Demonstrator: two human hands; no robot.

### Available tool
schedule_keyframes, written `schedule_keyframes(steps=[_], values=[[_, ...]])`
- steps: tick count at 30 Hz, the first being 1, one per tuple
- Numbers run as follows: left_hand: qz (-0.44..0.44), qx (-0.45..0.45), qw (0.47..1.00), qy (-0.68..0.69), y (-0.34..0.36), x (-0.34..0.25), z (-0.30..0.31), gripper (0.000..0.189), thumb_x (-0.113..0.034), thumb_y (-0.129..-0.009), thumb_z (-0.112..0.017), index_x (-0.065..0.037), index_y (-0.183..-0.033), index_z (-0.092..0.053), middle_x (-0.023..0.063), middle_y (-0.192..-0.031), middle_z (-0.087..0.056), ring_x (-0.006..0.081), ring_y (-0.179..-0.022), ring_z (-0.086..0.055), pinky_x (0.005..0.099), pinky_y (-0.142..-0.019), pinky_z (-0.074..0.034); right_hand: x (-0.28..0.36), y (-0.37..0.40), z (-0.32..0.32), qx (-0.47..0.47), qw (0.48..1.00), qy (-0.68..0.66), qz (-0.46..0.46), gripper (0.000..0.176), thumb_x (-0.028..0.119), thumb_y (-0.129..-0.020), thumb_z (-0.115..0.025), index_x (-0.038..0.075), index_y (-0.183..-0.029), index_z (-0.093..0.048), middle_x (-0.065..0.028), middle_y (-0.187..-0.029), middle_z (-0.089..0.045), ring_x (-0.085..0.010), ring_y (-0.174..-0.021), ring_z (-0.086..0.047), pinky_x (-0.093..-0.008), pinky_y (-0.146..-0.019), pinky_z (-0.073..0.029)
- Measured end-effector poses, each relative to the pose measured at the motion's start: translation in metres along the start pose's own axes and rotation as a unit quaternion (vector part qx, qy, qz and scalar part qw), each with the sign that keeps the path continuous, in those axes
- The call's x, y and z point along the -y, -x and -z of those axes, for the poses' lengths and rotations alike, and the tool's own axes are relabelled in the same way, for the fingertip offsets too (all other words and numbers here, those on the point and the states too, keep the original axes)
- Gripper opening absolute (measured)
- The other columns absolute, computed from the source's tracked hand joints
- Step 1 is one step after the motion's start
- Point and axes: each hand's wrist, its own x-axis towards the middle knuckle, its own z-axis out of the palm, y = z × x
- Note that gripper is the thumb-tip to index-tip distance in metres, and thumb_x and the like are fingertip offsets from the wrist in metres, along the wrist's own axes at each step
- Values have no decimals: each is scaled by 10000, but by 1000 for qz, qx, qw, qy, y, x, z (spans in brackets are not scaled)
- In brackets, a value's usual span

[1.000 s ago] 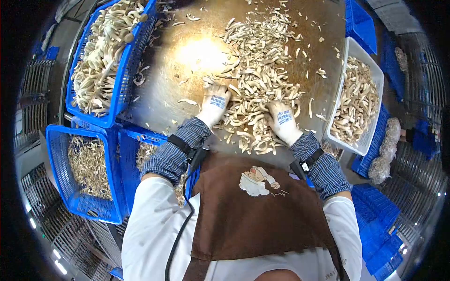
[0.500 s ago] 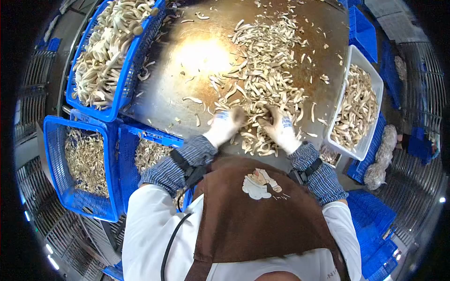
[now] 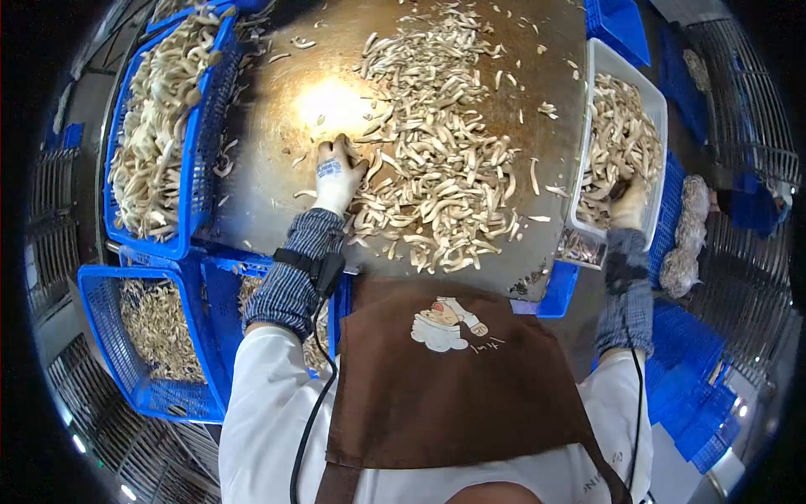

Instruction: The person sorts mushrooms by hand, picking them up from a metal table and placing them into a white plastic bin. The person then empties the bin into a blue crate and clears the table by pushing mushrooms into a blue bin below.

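Note:
My left hand point(image 3: 337, 178), in a white glove with dark fingertips, rests on the metal table at the left edge of a long heap of cut mushrooms point(image 3: 445, 160). Its fingers are a little apart and I see nothing in them. My right hand point(image 3: 630, 206), also gloved, reaches into the near end of a white bin point(image 3: 588, 134) on the right. Mushroom pieces point(image 3: 623, 126) fill that bin. The fingers of this hand are dark and blurred against the pieces, so whether they hold any is hidden.
A blue basket point(image 3: 189, 189) heaped with whole mushrooms point(image 3: 155, 143) stands left of the table point(image 3: 269, 168). Nearer, another blue basket point(image 3: 92, 311) holds small scraps. Blue crates point(image 3: 617, 29) and filled plastic bags point(image 3: 690, 235) lie beyond the right side.
Both hands were together at the near part of the heap. My left hand has moved left and forward; my right hand has gone right into the white bin. The view has shifted slightly.

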Motion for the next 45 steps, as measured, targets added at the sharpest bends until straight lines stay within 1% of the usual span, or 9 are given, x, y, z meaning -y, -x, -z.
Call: schedule_keyframes(steps=[3,5,8,13,20,27,33,43,45], values=[[-15,10,990,143,-22,-9,-27,595,-280,-856,-707,4,-1336,-498,293,-1132,-563,407,-1006,-621,462,-898,-508,29,-23,19,96,930,226,274,691,553,-1002,-388,11,-1417,-496,-216,-1350,-588,-357,-1169,-630,-536,-1015,-507],[-13,23,977,213,-29,-29,-34,641,-320,-888,-687,46,-1365,-463,324,-1154,-580,422,-1054,-616,462,-932,-499,24,-29,3,-17,979,167,120,782,616,-982,-427,-31,-1418,-482,-242,-1376,-563,-329,-1183,-625,-438,-1037,-493],[4,29,983,179,-21,-62,-49,800,-426,-885,-696,108,-1405,-407,351,-1318,-519,446,-1200,-552,464,-1013,-461,-73,-26,-51,61,907,313,276,470,433,-941,-646,-32,-1010,-629,-82,-827,-630,-168,-735,-574,-375,-642,-500],[90,162,944,274,-13,-115,-52,1014,-500,-886,-685,-51,-1583,-102,317,-1508,-359,445,-1372,-417,439,-1151,-342,-149,78,-165,156,938,287,117,758,307,-914,-685,-83,-1472,-353,-313,-1384,-531,-417,-1295,-517,-440,-1102,-412],[-101,129,928,336,32,-129,-27,430,-73,-913,-599,26,-1315,-482,291,-1253,-576,396,-1176,-583,448,-1002,-477,-123,149,-172,382,851,200,300,724,82,-846,-659,-51,-1486,-348,-296,-1383,-496,-366,-1344,-467,-448,-1142,-368],[-120,196,938,260,32,-77,-9,391,-150,-894,-656,-2,-1246,-576,200,-997,-655,303,-878,-669,394,-767,-537,-141,119,-143,357,784,225,455,453,-7,-879,-614,-76,-1316,-516,-195,-1095,-661,-276,-904,-697,-356,-778,-598],[-9,95,950,296,-21,-59,-16,167,-101,-911,-631,25,-1013,-672,150,-868,-673,204,-735,-661,371,-656,-525,-104,72,-179,261,948,161,90,391,81,-966,-571,-3,-1347,-541,-175,-1063,-648,-183,-787,-641,-317,-695,-548],[-181,27,980,80,-4,-87,-43,812,-376,-822,-751,-7,-1459,-410,248,-1413,-422,374,-1292,-432,502,-1101,-347,-121,93,-200,250,726,443,462,721,320,-817,-757,58,-1431,-485,-204,-1473,-427,-390,-1405,-359,-538,-1177,-267],[-124,29,981,145,1,-72,-50,831,-371,-824,-746,-5,-1470,-372,252,-1428,-417,378,-1291,-434,522,-1095,-345,-107,113,-199,385,545,521,531,684,348,-807,-768,105,-1397,-523,-158,-1476,-409,-388,-1421,-315,-583,-1168,-239]])
